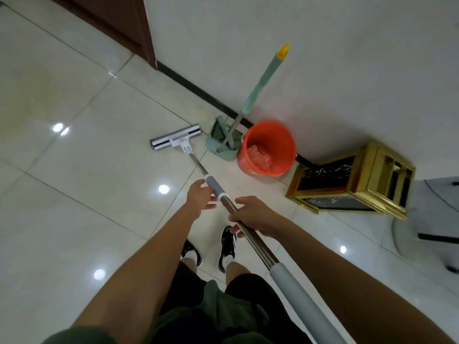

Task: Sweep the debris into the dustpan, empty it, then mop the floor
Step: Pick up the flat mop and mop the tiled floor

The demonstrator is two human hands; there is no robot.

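A: Where's the mop (224,198)?
B: Flat head on glossy tile floor (74,170), open room leftward. Right hand (253,217) grips the steel pole; left hand (200,198), fingers loosely apart, touches its grey sleeve.
A: Dustpan (219,137)?
B: At the wall, touching the orange bucket (268,147).

Dim, soft picture; lamp glare dots the glossy floor (74,100), edges bowed.
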